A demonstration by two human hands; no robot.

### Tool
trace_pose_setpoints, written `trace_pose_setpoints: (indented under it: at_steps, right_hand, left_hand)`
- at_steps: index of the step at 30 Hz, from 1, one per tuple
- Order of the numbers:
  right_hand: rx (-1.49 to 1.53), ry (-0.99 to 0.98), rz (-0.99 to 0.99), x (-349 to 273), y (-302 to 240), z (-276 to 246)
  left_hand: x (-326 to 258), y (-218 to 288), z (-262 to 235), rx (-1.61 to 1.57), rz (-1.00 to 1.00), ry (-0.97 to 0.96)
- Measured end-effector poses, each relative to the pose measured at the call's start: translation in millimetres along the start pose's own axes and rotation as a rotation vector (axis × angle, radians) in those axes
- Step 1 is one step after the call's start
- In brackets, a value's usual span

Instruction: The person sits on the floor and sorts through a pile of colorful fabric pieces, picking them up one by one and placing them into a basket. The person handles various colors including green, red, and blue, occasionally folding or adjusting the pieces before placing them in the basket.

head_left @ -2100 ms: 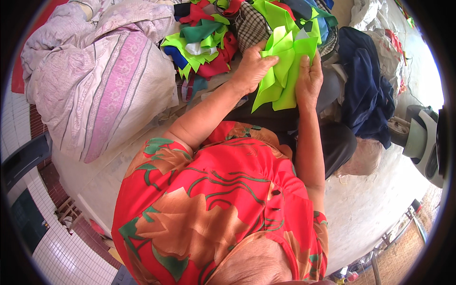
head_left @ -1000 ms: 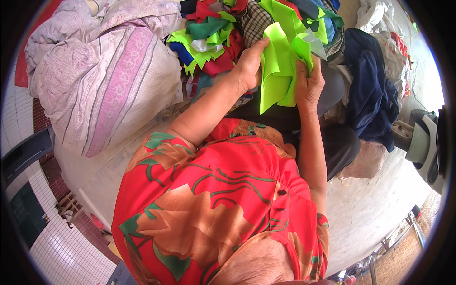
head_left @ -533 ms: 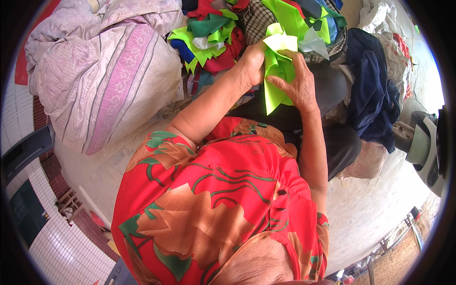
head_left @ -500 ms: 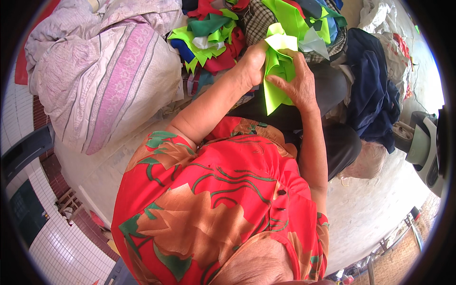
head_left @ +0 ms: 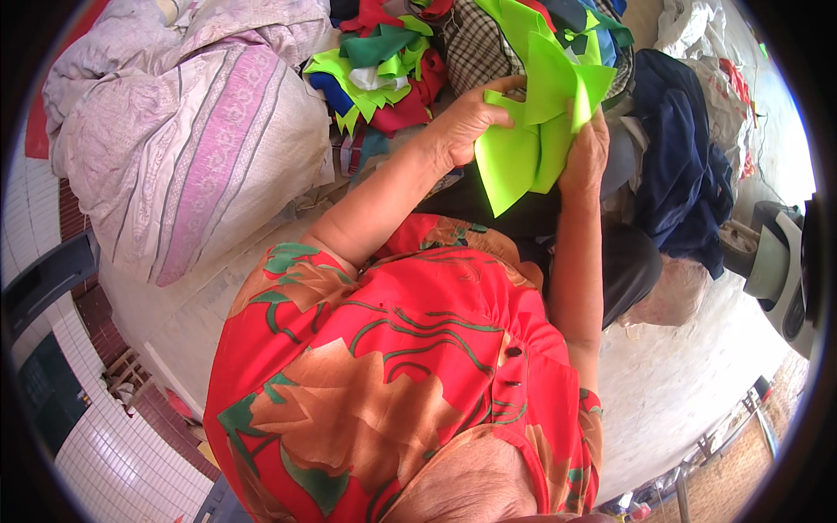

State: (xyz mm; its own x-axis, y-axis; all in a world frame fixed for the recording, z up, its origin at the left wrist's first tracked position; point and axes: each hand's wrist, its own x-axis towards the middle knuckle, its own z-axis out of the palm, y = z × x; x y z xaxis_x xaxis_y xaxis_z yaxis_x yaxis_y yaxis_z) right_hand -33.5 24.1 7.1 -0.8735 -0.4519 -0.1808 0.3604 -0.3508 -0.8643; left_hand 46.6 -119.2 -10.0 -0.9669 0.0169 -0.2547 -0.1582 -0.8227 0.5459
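Between my hands is a bright lime-green piece of fabric, spread wide with folds down its middle and pointed corners. My left hand grips its left edge between thumb and fingers. At the right edge, my right hand holds the cloth, its fingers partly hidden behind the green material. Just beyond lies a heap of fabric scraps in green, red, white and blue. A brown checked cloth sits behind my left hand, with more lime-green scraps beside it.
At the left stands a large stuffed pale bundle with a purple stripe. Dark navy cloth lies to the right, near white plastic sacking. A grey-and-black machine-like object is at the far right. Tiled floor shows lower left.
The green fabric has been opened out from a narrow folded strip to a broader shape. My right hand has moved slightly right, around to the cloth's right edge.
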Motion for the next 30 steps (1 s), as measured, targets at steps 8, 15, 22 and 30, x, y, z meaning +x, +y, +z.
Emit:
trace_pose_setpoints:
  at_steps: [8, 15, 22, 30]
  right_hand:
    - [0.190, 0.202, 0.020, 4.0, -5.9, -7.8]
    - [-0.106, 0.078, -0.091, -4.2, -0.2, -7.1]
    - [-1.297, -0.481, -0.533, -13.9, 7.3, 22.6]
    - [-0.924, -0.504, -0.308, -13.8, -4.9, 14.1]
  left_hand:
    - [-0.8, 8.5, -6.2, -0.084, 0.069, 0.093]
    - [7.6, 3.0, -25.2, -0.205, 0.187, 0.265]
    - [3.5, -6.9, -4.6, -0.174, 0.111, 0.047]
    - [-4.7, -7.6, -38.2, -0.108, 0.203, 0.438]
